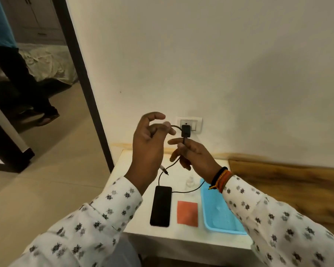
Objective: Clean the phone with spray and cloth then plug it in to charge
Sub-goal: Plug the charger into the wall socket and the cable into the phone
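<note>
The phone [160,206] lies flat on the white tabletop [174,235], below both hands, screen dark. A black cable [189,190] runs from its top end up into the right hand [195,157], which pinches the cable just under the black charger [185,131] sitting in the wall socket [198,122]. The left hand [148,143] hovers beside it, fingers loosely curled; whether they touch the cable is unclear. Beneath the right wrist sit an orange cloth [187,213], a small clear spray bottle [190,183] and a blue tray [218,214].
</note>
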